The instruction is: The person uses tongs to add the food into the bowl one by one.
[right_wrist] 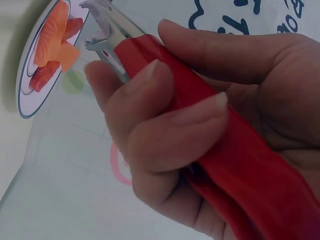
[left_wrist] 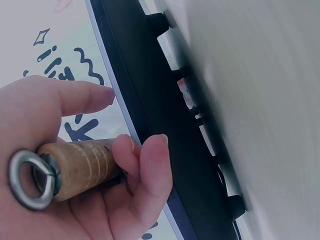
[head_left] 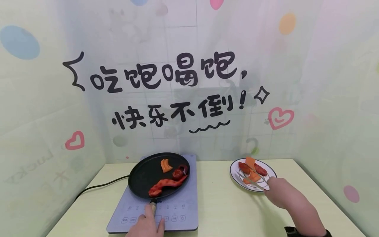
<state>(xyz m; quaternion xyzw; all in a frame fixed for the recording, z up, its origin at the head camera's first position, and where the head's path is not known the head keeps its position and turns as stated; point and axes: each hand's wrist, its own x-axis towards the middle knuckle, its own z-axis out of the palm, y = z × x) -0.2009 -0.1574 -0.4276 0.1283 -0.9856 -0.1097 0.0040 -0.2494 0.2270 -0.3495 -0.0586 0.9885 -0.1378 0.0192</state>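
grips red-handled tongs (right_wrist: 252, 145) with the right hand (head_left: 279, 193), at the near right rim of the plate (head_left: 235, 173), aiming their long axis leftward toward its orange pieces (head_left: 250, 161) and red pieces (head_left: 260, 169); grips the pan handle (left_wrist: 82, 165) with the left hand (head_left: 146, 226), farther off, left of the plate.

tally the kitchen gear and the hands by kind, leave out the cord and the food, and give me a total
Frying pan: 1
Cooktop: 1
Plate: 1
Tongs: 1 pair
Hands: 2 (left hand, right hand)
Total: 6
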